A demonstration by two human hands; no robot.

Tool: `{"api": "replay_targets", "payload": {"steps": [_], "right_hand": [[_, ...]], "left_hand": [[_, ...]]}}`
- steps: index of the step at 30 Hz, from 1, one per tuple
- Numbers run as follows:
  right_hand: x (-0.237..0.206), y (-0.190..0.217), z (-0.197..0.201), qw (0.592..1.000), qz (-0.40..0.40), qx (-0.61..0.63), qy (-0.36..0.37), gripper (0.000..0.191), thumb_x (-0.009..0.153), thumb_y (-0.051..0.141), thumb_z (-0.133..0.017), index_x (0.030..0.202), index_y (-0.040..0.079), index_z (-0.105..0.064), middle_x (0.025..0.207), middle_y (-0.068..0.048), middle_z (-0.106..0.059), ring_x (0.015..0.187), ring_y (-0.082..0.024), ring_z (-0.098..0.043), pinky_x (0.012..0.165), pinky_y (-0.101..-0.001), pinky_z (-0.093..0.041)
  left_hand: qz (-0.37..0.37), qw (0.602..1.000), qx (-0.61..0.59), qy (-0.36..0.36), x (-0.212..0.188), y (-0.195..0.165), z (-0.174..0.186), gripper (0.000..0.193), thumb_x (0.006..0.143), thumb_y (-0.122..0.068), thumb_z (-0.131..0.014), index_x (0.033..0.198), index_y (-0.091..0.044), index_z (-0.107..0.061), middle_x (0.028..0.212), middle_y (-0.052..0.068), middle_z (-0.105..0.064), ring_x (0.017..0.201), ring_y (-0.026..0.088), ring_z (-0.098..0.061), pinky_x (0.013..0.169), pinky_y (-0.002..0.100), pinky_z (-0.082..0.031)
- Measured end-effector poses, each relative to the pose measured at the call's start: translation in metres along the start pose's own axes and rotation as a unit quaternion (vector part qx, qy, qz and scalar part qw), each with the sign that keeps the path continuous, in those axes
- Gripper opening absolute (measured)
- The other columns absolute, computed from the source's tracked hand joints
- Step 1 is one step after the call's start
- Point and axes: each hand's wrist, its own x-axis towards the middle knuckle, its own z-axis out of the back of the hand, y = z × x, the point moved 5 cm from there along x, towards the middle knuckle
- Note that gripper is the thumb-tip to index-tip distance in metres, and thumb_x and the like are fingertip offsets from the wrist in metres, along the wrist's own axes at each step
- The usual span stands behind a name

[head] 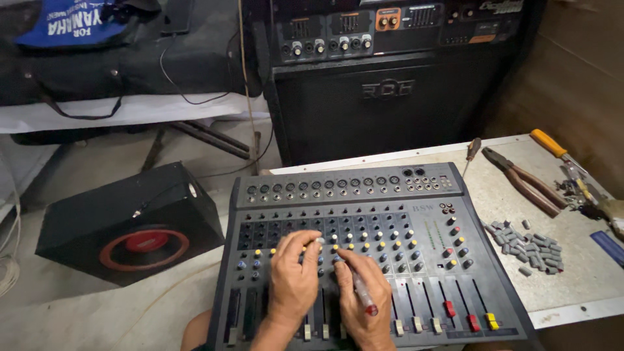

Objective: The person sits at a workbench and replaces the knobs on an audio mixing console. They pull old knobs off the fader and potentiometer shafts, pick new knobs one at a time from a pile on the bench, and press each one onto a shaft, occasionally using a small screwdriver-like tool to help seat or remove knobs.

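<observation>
A grey audio mixing console (364, 195) with rows of knobs and faders lies on a worn white table (572, 286). My left hand (294, 276) rests on its knob field, thumb and forefinger pinching a small grey knob cap (319, 241). Beside it, my right hand (361, 299) holds a thin tool with a clear, red-ended handle (364, 296), its tip down among the knobs.
A pile of several grey knob caps (528, 248) lies right of the console. Red-handled pliers (526, 182), a small screwdriver (472, 153) and a yellow-handled tool (549, 144) lie behind it. A black amplifier cabinet (383, 84) stands beyond the table; a black speaker box (130, 224) sits on the floor at left.
</observation>
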Motion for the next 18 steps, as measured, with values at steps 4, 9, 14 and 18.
{"api": "replay_targets", "payload": {"steps": [4, 9, 14, 18], "right_hand": [[-0.007, -0.009, 0.001, 1.000, -0.013, 0.005, -0.013, 0.016, 0.091, 0.009, -0.070, 0.105, 0.003, -0.074, 0.091, -0.011, -0.075, 0.079, -0.019, -0.073, 0.071, -0.0299, -0.057], [-0.047, -0.046, -0.007, 0.954, -0.167, 0.246, -0.031, 0.021, 0.091, 0.005, -0.068, 0.110, -0.001, -0.071, 0.097, -0.011, -0.075, 0.086, -0.015, -0.068, 0.077, -0.0300, -0.054], [-0.068, -0.070, -0.018, 0.936, -0.130, 0.327, -0.022, 0.019, 0.089, 0.002, -0.070, 0.106, -0.003, -0.062, 0.100, -0.014, -0.072, 0.092, -0.018, -0.069, 0.085, -0.0318, -0.055], [-0.074, -0.077, -0.018, 0.917, -0.133, 0.376, -0.018, 0.015, 0.093, 0.001, -0.067, 0.106, -0.003, -0.061, 0.100, -0.013, -0.069, 0.090, -0.018, -0.067, 0.084, -0.0319, -0.054]], "left_hand": [[0.255, 0.910, -0.328, 0.010, -0.026, 0.028, -0.017, 0.019, 0.096, -0.008, -0.063, 0.111, 0.000, -0.072, 0.092, 0.012, -0.072, 0.085, 0.020, -0.066, 0.079, 0.033, -0.053], [0.348, 0.693, -0.632, 0.021, -0.053, 0.041, -0.026, 0.018, 0.095, -0.010, -0.059, 0.109, -0.001, -0.066, 0.092, 0.009, -0.068, 0.083, 0.022, -0.065, 0.083, 0.040, -0.055], [0.376, 0.634, -0.672, 0.073, -0.068, 0.042, -0.031, 0.016, 0.095, -0.014, -0.057, 0.106, -0.005, -0.064, 0.092, 0.008, -0.068, 0.086, 0.024, -0.067, 0.084, 0.041, -0.054], [0.407, 0.611, -0.675, 0.079, -0.072, 0.047, -0.029, 0.016, 0.094, -0.014, -0.057, 0.107, -0.006, -0.063, 0.092, 0.006, -0.068, 0.086, 0.021, -0.066, 0.084, 0.041, -0.055]]}}
